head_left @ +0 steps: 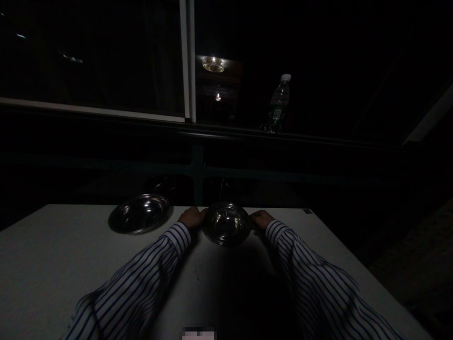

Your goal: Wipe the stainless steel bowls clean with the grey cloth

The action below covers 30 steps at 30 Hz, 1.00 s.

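Observation:
A shiny round metal bowl (226,225) is held between my two hands near the far edge of the white table. My left hand (193,217) grips its left rim, fingers mostly hidden behind or under it. On the opposite side, my right hand (261,220) is closed on the right rim. Whether the bowl rests on the table or is slightly lifted, I cannot tell. To the left of my left hand lies a second metal bowl (139,214), wider and apart from both hands, at the table's far edge.
The white table (81,264) ends just beyond the bowls. Past it, a dark sill carries a plastic bottle (279,104) with a white cap. A pale window frame (188,61) stands at the back. A small dark label (307,211) marks the far right corner.

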Tool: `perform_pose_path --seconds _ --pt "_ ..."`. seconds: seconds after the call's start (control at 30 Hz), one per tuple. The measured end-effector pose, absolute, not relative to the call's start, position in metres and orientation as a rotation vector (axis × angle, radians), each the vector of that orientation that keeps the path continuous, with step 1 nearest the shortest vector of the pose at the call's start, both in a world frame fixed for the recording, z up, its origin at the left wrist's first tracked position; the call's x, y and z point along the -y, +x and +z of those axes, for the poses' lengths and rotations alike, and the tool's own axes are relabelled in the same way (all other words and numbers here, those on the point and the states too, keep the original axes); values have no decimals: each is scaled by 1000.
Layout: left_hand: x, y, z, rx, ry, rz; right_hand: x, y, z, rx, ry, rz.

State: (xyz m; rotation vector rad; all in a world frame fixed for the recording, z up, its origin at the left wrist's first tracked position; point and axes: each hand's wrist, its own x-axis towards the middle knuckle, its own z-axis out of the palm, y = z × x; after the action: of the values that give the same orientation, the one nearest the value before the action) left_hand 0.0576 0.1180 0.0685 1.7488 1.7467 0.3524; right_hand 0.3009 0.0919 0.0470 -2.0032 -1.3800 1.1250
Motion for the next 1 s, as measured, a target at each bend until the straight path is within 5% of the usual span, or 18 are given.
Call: perform_pose_path --seconds 0.47,1.0 --pt "-111 68 63 -1424 1379 642 -88 309 47 1242 -1873 1164" --pt "-124 204 30 -1266 1463 616 -55 429 44 1007 -1948 953"
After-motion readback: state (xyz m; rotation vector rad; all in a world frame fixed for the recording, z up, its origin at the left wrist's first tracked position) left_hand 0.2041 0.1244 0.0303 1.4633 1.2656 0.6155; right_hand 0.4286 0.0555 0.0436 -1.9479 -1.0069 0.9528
